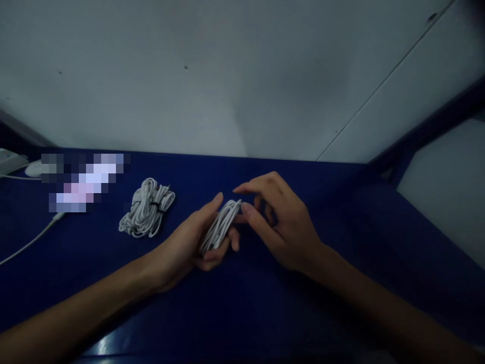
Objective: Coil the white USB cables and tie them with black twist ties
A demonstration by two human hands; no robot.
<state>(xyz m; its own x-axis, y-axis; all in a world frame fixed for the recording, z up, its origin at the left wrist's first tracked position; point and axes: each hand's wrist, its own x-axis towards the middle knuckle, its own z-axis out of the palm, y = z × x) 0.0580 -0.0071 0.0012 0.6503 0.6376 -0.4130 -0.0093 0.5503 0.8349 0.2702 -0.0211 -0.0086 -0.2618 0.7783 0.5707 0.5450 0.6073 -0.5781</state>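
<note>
A coiled white cable (pixel 222 226) lies across the fingers of my left hand (pixel 189 232), which is closed around its lower part with the thumb raised along the left side. The loops run at a slant, upper end to the right. My right hand (pixel 282 222) is just right of that upper end. Its index finger and thumb are apart, the thumb tip close to the loops; whether it touches them I cannot tell. The other right fingers are bent and partly hidden. Left of my hands, a pile of white cables (pixel 146 210) bound with dark ties rests on the blue table (pixel 235 308).
At the left is a lit, pixelated object (pixel 89 184) with a white cord (pixel 34 242) running from it. Behind it sits a white plug-like piece (pixel 34 168). A pale wall panel (pixel 212 101) rises along the table's back edge. A dark blue frame bar (pixel 428 126) slants at the right.
</note>
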